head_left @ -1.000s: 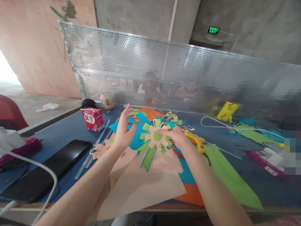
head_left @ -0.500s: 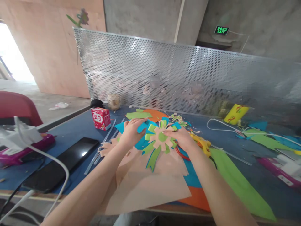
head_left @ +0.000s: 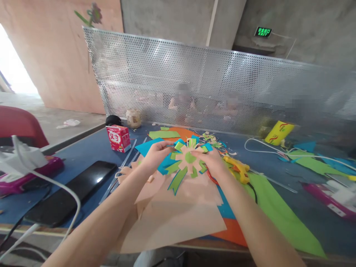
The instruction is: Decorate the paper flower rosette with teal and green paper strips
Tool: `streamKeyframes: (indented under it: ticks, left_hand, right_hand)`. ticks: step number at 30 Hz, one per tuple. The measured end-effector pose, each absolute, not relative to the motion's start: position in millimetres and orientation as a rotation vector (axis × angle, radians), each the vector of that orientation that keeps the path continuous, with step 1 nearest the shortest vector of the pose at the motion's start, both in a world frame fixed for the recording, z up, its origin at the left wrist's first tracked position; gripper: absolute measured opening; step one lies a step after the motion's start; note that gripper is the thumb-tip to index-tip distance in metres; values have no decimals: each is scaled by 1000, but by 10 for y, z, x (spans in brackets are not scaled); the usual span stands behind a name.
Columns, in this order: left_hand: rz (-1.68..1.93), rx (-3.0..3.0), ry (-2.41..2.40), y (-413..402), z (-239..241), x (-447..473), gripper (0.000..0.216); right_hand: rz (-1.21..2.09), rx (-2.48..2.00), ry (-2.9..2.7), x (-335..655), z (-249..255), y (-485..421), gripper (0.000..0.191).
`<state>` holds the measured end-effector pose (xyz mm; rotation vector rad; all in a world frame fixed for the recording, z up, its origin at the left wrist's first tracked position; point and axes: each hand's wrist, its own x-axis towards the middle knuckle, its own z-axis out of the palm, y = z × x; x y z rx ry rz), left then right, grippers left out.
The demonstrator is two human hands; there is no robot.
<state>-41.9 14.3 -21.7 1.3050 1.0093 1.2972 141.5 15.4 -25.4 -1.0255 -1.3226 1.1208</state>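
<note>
A layered paper flower (head_left: pixel 190 158) in peach, green and blue, with a green centre and a notched green ribbon tail, is held above peach sheets. My right hand (head_left: pixel 213 162) grips its right side, thumb on the front near the centre, the other fingers hidden behind. At the left edge, my left hand (head_left: pixel 158 152) has thumb and forefinger closed together at the green and blue petals. Blue paper (head_left: pixel 150 146) lies beyond the left hand. A yellow glue gun (head_left: pixel 239 170) rests just right of my right wrist.
Peach paper (head_left: pixel 178 218) covers the near table edge, with green paper (head_left: pixel 280 211) to the right. Left stand a red box (head_left: pixel 118 139) and a phone (head_left: pixel 72 193) with a white cable. Paper scraps (head_left: pixel 211 140) lie before a perforated metal screen (head_left: pixel 161 74); people sit beyond it.
The flower has shifted slightly left and turned a little, its ribbon tail swinging left. My left fingers have drawn together at its left edge; my right thumb stays on it.
</note>
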Motion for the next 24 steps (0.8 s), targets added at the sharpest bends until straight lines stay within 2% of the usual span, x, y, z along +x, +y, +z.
streamKeyframes:
  ticks: [10, 17, 24]
  left_hand:
    - [1265, 1371, 979, 119, -203, -394, 20]
    - [1261, 1250, 1028, 84, -166, -394, 16]
    - [1259, 1194, 949, 115, -194, -406, 18]
  right_hand:
    - [1063, -1083, -1404, 1429, -246, 157, 29]
    - [1026, -1115, -1373, 1399, -196, 76, 20]
    - [975, -1108, -1423, 1411, -177, 82, 20]
